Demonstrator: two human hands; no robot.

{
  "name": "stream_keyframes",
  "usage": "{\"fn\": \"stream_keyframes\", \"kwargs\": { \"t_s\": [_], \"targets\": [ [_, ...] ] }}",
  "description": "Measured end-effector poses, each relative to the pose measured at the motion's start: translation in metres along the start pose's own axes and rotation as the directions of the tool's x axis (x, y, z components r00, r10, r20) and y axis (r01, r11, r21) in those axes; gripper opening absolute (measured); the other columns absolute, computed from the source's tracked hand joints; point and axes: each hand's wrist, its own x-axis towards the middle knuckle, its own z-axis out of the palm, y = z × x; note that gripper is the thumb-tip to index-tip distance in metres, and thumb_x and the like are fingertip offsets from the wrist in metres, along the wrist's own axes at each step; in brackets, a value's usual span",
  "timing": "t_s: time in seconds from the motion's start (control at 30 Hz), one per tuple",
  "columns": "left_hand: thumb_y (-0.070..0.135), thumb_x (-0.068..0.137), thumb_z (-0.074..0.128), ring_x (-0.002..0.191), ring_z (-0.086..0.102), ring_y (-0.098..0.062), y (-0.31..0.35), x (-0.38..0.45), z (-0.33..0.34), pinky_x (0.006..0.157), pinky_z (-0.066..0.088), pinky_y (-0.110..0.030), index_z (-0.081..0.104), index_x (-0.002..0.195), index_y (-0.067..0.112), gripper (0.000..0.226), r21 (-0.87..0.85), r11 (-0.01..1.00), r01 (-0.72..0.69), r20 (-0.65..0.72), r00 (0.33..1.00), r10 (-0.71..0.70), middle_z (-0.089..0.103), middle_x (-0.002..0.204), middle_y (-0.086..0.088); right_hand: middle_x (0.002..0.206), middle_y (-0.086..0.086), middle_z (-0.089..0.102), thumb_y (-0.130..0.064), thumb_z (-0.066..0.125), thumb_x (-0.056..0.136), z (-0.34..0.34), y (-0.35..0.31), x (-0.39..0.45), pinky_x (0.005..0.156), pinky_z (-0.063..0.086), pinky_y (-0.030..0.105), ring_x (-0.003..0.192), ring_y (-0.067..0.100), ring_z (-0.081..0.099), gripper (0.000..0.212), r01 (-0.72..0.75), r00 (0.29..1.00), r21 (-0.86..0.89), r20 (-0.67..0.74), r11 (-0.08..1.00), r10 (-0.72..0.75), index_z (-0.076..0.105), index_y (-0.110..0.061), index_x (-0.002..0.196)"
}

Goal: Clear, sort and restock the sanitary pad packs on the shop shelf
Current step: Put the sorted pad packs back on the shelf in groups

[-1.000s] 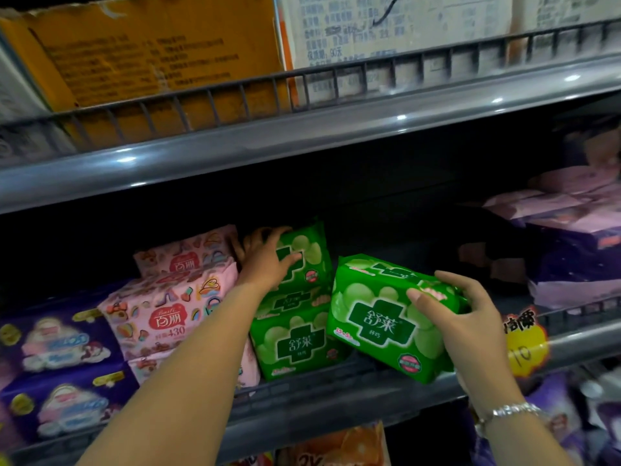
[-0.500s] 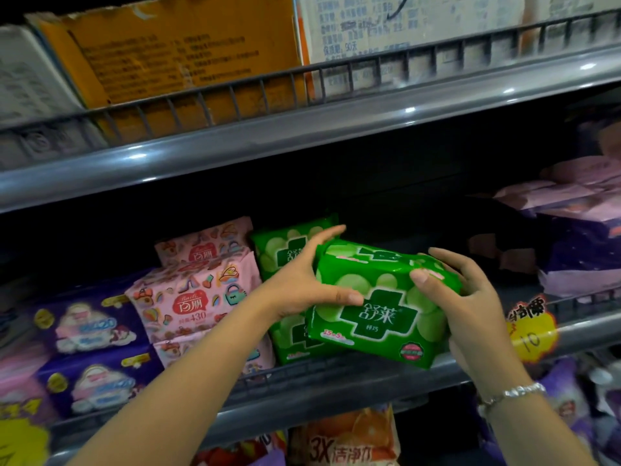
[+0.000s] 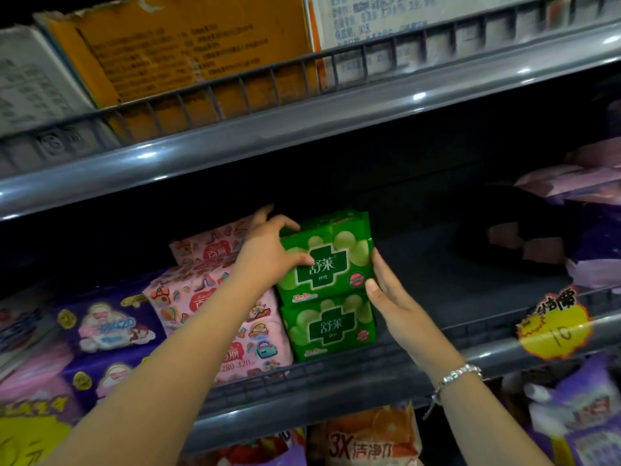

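A green pad pack stands upright on top of a second green pack on the middle shelf. My left hand grips the upper pack's left edge, thumb across its front and fingers over its top corner. My right hand lies with straight fingers flat against the right side of the green stack. Pink patterned packs sit just left of the green ones. Blue-purple packs fill the shelf's left end.
A dark gap on the shelf runs right of the green stack to the purple and pink packs at the far right. A yellow price tag hangs on the rail. Cardboard boxes stand on the shelf above. Orange packs sit below.
The green pack that both hands held tilted in front of the shelf now stands on the other green pack. My right hand has let go and lies flat against the stack's side.
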Motion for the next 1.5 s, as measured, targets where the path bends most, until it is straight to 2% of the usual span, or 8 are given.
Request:
{"fn": "stream_keyframes", "kwargs": {
  "t_s": [0.13,0.37,0.5,0.63,0.8,0.9,1.23,1.5],
  "targets": [
    [0.057,0.079,0.066,0.145,0.012,-0.021,0.003,0.000,0.004,0.114,0.007,-0.033,0.024,0.150,0.036,0.085,0.410,0.882,-0.233,0.239,0.960,0.143,0.015,0.160,0.001,0.125,-0.043,0.033,-0.051,0.038,0.098,0.010,0.005,0.003,0.086,0.044,0.024,0.118,-0.001,0.043,0.053,-0.033,0.999,-0.092,-0.011,0.995,0.032,0.005,-0.068,0.136],
    [0.065,0.080,0.060,0.140,0.026,-0.023,-0.011,0.008,0.007,0.106,0.029,-0.041,0.012,0.151,0.039,0.089,0.508,0.830,-0.231,0.280,0.955,0.095,0.022,0.157,0.004,0.151,-0.030,0.012,-0.049,0.031,0.100,0.011,0.005,0.004,0.069,0.042,0.011,0.121,-0.004,0.032,0.055,-0.076,0.992,-0.315,0.075,0.946,0.105,-0.004,-0.061,0.142],
    [0.067,0.082,0.055,0.137,0.029,-0.028,-0.006,-0.001,0.015,0.107,0.025,-0.045,0.011,0.152,0.032,0.090,0.547,0.811,-0.206,0.203,0.973,0.110,0.027,0.153,-0.004,0.136,-0.032,0.027,-0.046,0.033,0.101,0.004,0.007,0.001,0.076,0.040,0.012,0.117,-0.004,0.036,0.052,-0.088,0.992,-0.295,0.060,0.951,0.110,0.004,-0.059,0.142],
    [0.067,0.084,0.051,0.143,0.016,-0.027,0.000,-0.017,0.024,0.115,0.007,-0.052,0.006,0.153,0.032,0.089,0.435,0.890,-0.139,0.076,0.990,0.118,0.016,0.157,-0.008,0.132,-0.030,0.033,-0.040,0.039,0.101,0.003,0.012,-0.005,0.095,0.035,0.021,0.121,-0.004,0.037,0.051,-0.057,0.998,-0.237,-0.033,0.970,0.050,0.019,-0.047,0.147],
    [0.051,0.093,0.050,0.146,0.014,-0.023,0.002,-0.056,0.038,0.118,-0.007,-0.045,0.021,0.152,0.023,0.072,0.204,0.965,-0.166,-0.126,0.973,0.194,0.019,0.158,-0.006,0.120,-0.027,0.053,-0.028,0.047,0.100,0.013,0.011,-0.023,0.075,0.043,0.002,0.101,-0.021,0.053,0.037,0.071,0.981,-0.137,-0.171,0.988,-0.094,0.044,-0.037,0.136],
    [0.039,0.095,0.052,0.144,0.020,-0.022,-0.003,-0.094,0.041,0.119,0.007,-0.039,0.034,0.147,0.015,0.060,-0.019,0.984,-0.175,-0.200,0.965,0.167,0.027,0.154,-0.007,0.118,-0.022,0.059,-0.025,0.050,0.099,0.021,0.015,-0.038,0.075,0.046,0.005,0.095,-0.018,0.058,0.031,0.125,0.967,-0.201,-0.196,0.972,-0.165,0.052,-0.034,0.128],
    [0.029,0.095,0.054,0.118,0.048,-0.016,-0.068,-0.250,0.062,0.099,0.031,-0.017,0.058,0.123,0.010,0.034,-0.352,0.910,0.219,-0.135,0.950,-0.281,0.051,0.123,-0.002,0.112,-0.021,0.066,-0.018,0.060,0.094,0.094,0.075,-0.118,0.089,0.047,0.014,0.105,-0.006,0.062,0.029,0.063,0.985,-0.331,0.170,0.942,-0.006,0.059,-0.042,0.111],
    [0.013,0.095,0.056,0.102,0.051,-0.017,-0.136,-0.366,0.091,0.080,0.031,-0.015,0.061,0.118,0.008,0.024,-0.427,0.715,0.553,-0.012,0.787,-0.617,0.054,0.116,-0.009,0.114,-0.014,0.061,-0.023,0.059,0.095,0.152,0.145,-0.171,0.081,0.045,0.005,0.098,-0.006,0.058,0.031,-0.058,0.881,-0.527,0.373,0.848,0.292,0.060,-0.021,0.126]
  ]
}}
